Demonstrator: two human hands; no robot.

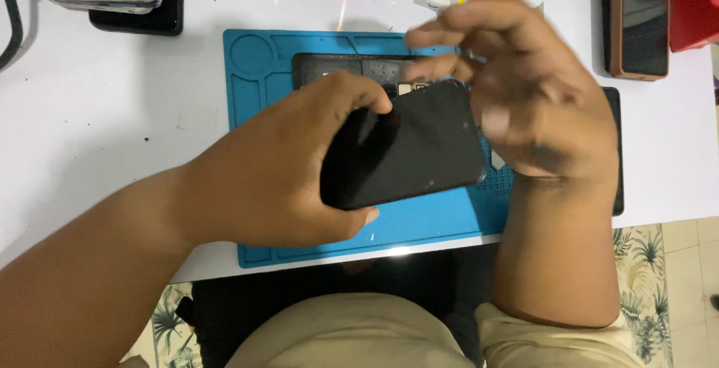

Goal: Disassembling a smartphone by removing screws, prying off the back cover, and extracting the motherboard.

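Black and glossy, a flat phone panel (408,147) sits at the frame's centre, lifted above a blue work mat (419,226) on the white tabletop (97,113). The left hand (277,173) pinches its left end, thumb beneath and fingers curled over the top edge. The right hand (524,91) touches the panel's right end, its grip loosely spread and blurred. An opened phone body (352,65) lies on the mat behind.

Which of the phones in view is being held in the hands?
The black phone over the blue mat, gripped by the left hand with the right hand at its end; the others lie on the table.
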